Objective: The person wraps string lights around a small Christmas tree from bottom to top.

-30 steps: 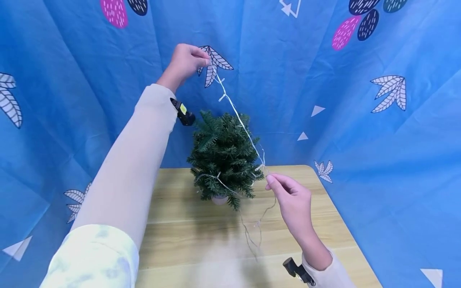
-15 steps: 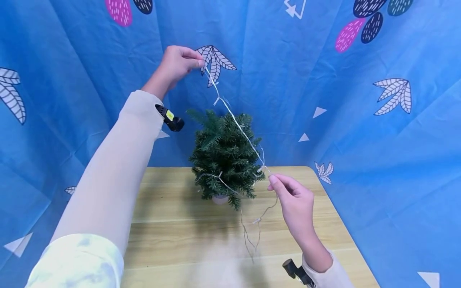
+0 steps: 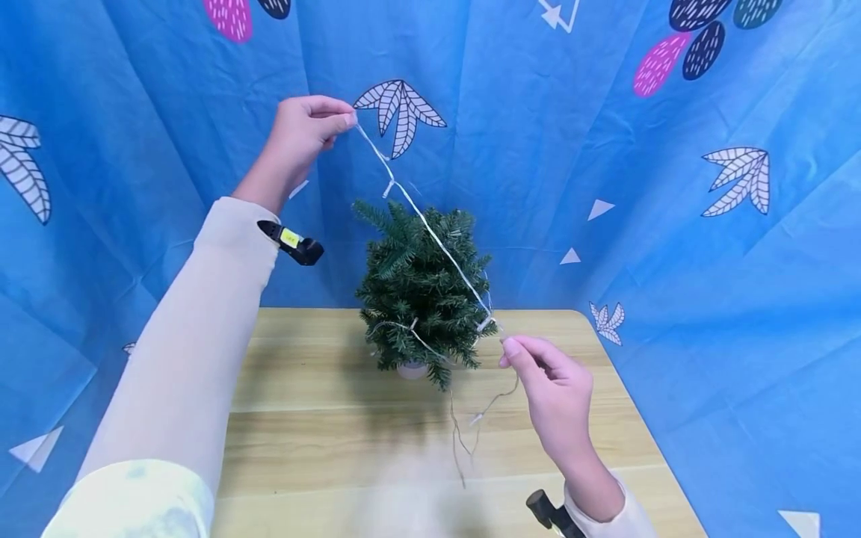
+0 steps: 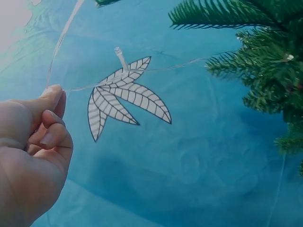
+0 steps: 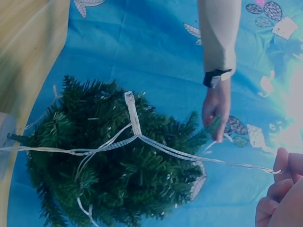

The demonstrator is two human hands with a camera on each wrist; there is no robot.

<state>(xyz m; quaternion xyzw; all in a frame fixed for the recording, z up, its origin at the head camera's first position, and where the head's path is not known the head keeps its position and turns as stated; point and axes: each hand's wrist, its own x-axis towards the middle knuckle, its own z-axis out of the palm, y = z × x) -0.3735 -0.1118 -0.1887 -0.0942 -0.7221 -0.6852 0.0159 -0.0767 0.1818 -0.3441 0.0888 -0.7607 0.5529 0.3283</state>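
Observation:
A small green artificial Christmas tree (image 3: 403, 288) stands on the table, with part of a fairy-light string looped across its lower front branches. Up and left of the treetop, my left hand (image 3: 303, 138) pinches the string lights (image 3: 439, 240) between thumb and fingers. From there the strand slants tautly down past the tree's right side. My right hand (image 3: 557, 392) pinches the wire low at the right of the tree, and a loose loop hangs below it. A clear bulb (image 5: 132, 113) stands off the wire in the right wrist view, where my right hand (image 5: 286, 191) shows at the edge.
The tree's pale pot (image 3: 412, 370) rests on a light wooden table (image 3: 303, 433). Close behind and at both sides hangs a blue patterned curtain (image 3: 673, 254). Black wrist cameras sit on both sleeves.
My left hand has moved left and slightly down, taking the upper end of the light string along. The right hand has shifted only a little to the right and down, still pinching the wire.

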